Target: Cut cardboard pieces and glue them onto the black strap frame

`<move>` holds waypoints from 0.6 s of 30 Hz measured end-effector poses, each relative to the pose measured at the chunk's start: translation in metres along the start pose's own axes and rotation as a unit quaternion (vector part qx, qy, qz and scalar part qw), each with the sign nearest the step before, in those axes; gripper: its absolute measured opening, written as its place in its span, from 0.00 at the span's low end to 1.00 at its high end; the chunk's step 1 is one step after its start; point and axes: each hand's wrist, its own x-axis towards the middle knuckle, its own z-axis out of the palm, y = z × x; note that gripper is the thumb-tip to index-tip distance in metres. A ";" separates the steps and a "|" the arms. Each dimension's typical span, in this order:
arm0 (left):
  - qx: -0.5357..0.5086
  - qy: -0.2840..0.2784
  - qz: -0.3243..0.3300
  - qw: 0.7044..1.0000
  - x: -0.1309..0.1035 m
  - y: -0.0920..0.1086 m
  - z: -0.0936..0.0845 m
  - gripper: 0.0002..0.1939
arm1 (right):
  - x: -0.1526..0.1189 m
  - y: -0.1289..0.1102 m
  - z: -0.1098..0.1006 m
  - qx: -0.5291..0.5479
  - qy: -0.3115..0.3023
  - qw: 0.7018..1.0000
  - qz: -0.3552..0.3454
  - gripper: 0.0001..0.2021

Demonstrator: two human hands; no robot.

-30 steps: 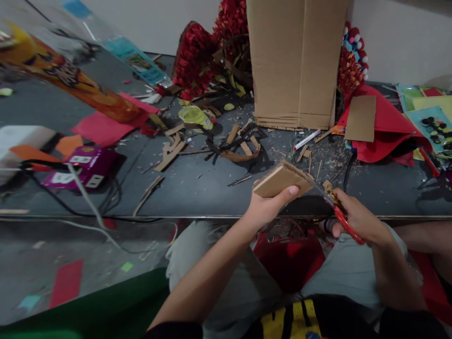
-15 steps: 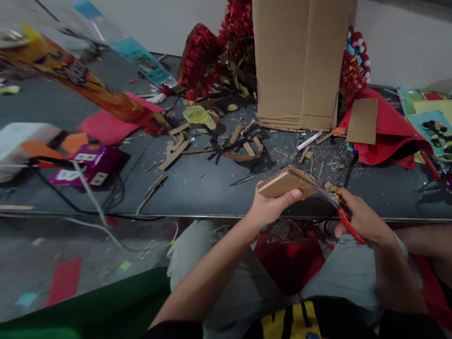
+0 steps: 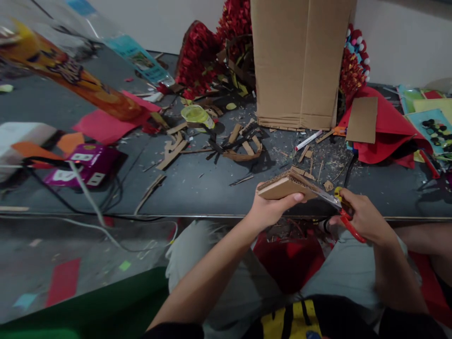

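Observation:
My left hand (image 3: 270,207) grips a small stack of cardboard (image 3: 284,186), thumb on top, just over the table's front edge. My right hand (image 3: 363,214) is closed around the red and yellow handles of a pair of scissors (image 3: 332,199). The blades point left and meet the right end of the cardboard stack. On the table behind lie cardboard scraps (image 3: 303,173) and a white marker (image 3: 308,140).
A tall cardboard box (image 3: 293,66) stands at the back. Left are a purple power strip (image 3: 86,165) with cables, an orange bottle (image 3: 81,82) and a yellow cup (image 3: 198,116). Red sheets (image 3: 388,127) lie right. Another person's arm (image 3: 423,238) shows at the right edge.
The scissors' blades show more clearly at the cardboard's right end, and the right hand has shifted slightly. The whole view has moved a little.

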 end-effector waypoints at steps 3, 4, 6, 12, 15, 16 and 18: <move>-0.018 0.018 -0.022 0.999 -0.001 0.005 0.002 0.21 | -0.001 0.002 0.001 -0.016 0.022 0.999 -0.023 0.19; -0.019 0.029 -0.027 0.999 -0.001 0.005 0.002 0.21 | -0.001 0.002 0.002 -0.020 0.027 0.999 -0.026 0.19; -0.010 0.048 -0.037 0.998 -0.001 0.005 0.002 0.22 | -0.001 0.003 0.003 -0.023 0.037 0.999 -0.027 0.18; 0.024 0.023 -0.021 0.999 0.000 0.006 0.002 0.20 | 0.001 -0.001 0.005 -0.011 0.031 0.999 -0.016 0.15; 0.017 0.011 -0.020 1.000 -0.001 0.008 0.004 0.18 | 0.001 -0.002 0.008 -0.012 0.033 0.999 -0.019 0.12; 0.012 0.011 -0.020 1.000 -0.001 0.009 0.004 0.18 | 0.000 -0.002 0.009 -0.015 0.038 0.999 -0.023 0.11; 0.005 0.009 -0.023 1.000 -0.002 0.010 0.004 0.20 | -0.001 0.000 0.013 -0.020 0.058 0.997 -0.039 0.10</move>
